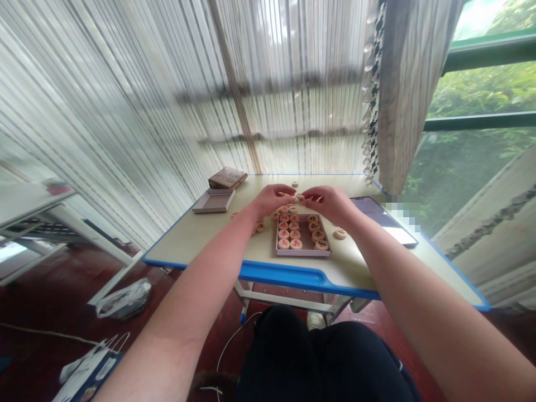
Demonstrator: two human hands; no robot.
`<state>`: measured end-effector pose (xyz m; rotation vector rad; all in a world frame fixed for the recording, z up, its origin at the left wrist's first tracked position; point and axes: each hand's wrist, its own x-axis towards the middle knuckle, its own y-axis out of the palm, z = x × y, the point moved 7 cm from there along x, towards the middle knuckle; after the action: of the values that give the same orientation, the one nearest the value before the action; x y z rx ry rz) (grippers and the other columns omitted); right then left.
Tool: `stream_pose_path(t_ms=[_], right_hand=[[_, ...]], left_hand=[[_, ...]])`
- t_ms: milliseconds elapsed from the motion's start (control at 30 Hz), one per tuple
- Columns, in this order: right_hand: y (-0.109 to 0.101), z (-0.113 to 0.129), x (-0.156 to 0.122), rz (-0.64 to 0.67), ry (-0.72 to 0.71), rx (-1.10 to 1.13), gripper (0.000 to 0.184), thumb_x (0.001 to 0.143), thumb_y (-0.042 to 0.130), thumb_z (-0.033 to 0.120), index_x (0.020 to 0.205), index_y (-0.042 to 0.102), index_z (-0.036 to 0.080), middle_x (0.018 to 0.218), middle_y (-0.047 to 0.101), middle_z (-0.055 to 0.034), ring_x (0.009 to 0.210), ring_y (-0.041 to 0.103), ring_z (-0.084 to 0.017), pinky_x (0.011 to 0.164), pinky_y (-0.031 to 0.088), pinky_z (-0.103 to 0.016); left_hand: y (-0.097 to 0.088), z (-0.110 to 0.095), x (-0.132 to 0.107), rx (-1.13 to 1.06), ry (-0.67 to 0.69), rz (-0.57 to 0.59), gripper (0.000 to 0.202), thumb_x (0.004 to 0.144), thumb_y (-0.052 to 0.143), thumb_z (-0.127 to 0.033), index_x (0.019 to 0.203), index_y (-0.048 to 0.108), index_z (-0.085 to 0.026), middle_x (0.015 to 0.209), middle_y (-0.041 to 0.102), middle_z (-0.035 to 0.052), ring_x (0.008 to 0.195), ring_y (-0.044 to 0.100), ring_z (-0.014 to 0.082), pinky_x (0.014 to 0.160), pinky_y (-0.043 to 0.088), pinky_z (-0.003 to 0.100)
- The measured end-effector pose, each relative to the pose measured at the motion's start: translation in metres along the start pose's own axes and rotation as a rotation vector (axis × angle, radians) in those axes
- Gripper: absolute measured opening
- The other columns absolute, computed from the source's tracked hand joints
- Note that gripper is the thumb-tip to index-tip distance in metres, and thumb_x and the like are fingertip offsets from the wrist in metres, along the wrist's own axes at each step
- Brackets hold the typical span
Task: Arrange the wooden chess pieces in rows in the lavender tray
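Beyond a shallow box, my left hand (pixel 271 200) and my right hand (pixel 329 200) come together, fingertips almost meeting. Between them is a small group of round wooden Chinese chess pieces (pixel 298 199), with the fingers of both hands closed on them. The open box (pixel 304 253) holds two columns of red-marked pieces (pixel 295 234) on its left and one column of dark-marked pieces (pixel 318 234) on its right. A bare strip of the box floor shows between. Loose pieces lie past the box's far edge and partly behind my left wrist.
A single piece (pixel 341 233) lies right of the box, another (pixel 295 184) near the far edge. A tablet (pixel 387 220) lies partly behind my right forearm. At the back left are an empty box lid (pixel 213 201) and a brown patterned box (pixel 228 177). Curtains hang behind the desk (pixel 188 240).
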<state>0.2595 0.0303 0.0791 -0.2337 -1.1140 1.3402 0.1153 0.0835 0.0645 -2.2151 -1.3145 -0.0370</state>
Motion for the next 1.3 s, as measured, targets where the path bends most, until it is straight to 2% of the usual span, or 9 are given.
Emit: stream_pose_path(t_ms=[100,167,333,467,1000,1167,1300], right_hand=[[0.003,0.002,-0.004,0.101,-0.021,-0.073,0.021,0.071,0.063,0.033,0.088,0.071,0.024,0.081,0.068,-0.0032,0.068,0.06,-0.017,0.062,0.048,-0.03],[0.006,0.005,-0.006,0.163,-0.038,-0.108,0.02,0.07,0.064,0.031,0.087,0.071,0.024,0.083,0.068,-0.0032,0.07,0.06,-0.017,0.064,0.047,-0.03],[0.011,0.012,-0.01,0.248,-0.06,-0.172,0.013,0.069,0.064,0.028,0.081,0.071,0.027,0.077,0.068,-0.0003,0.066,0.06,-0.017,0.061,0.047,-0.029],[0.016,0.012,-0.011,0.29,-0.071,-0.207,0.012,0.069,0.065,0.032,0.078,0.071,0.028,0.071,0.067,0.0002,0.064,0.059,-0.017,0.059,0.046,-0.03],[0.023,0.011,-0.012,0.308,-0.077,-0.274,0.011,0.064,0.064,0.03,0.071,0.072,0.028,0.066,0.066,-0.0023,0.062,0.058,-0.019,0.055,0.045,-0.031],[0.017,0.018,-0.014,0.273,-0.06,-0.28,0.014,0.067,0.061,0.033,0.073,0.072,0.026,0.07,0.066,-0.0036,0.062,0.057,-0.018,0.053,0.043,-0.031],[0.016,0.022,-0.016,0.313,-0.057,-0.274,0.014,0.067,0.061,0.031,0.071,0.072,0.025,0.076,0.066,-0.004,0.064,0.057,-0.018,0.054,0.042,-0.03]], left_hand=[[-0.009,0.004,0.001,0.157,0.0,-0.11,0.032,0.068,0.065,-0.035,0.091,0.068,-0.013,0.081,0.066,0.0068,0.071,0.057,0.0128,0.066,0.045,0.027],[-0.01,0.007,0.002,0.21,-0.005,-0.141,0.031,0.068,0.064,-0.036,0.088,0.068,-0.014,0.074,0.065,0.0056,0.067,0.056,0.0124,0.063,0.044,0.025],[-0.011,0.01,0.003,0.23,-0.007,-0.156,0.03,0.069,0.063,-0.038,0.087,0.069,-0.014,0.069,0.063,0.0038,0.06,0.054,0.011,0.059,0.042,0.024],[-0.011,0.01,0.003,0.257,0.002,-0.163,0.029,0.069,0.062,-0.038,0.084,0.069,-0.015,0.068,0.064,0.0037,0.061,0.054,0.0115,0.059,0.042,0.024],[-0.009,0.008,0.003,0.282,-0.01,-0.115,0.03,0.07,0.061,-0.037,0.085,0.07,-0.013,0.079,0.068,0.0071,0.07,0.057,0.0146,0.065,0.044,0.026],[-0.009,0.006,0.004,0.288,0.0,-0.127,0.029,0.07,0.06,-0.036,0.083,0.07,-0.012,0.076,0.067,0.0065,0.067,0.056,0.0135,0.064,0.043,0.026],[-0.009,0.008,0.004,0.296,-0.013,-0.122,0.03,0.07,0.061,-0.037,0.083,0.07,-0.012,0.074,0.066,0.0063,0.066,0.054,0.013,0.064,0.042,0.026]])
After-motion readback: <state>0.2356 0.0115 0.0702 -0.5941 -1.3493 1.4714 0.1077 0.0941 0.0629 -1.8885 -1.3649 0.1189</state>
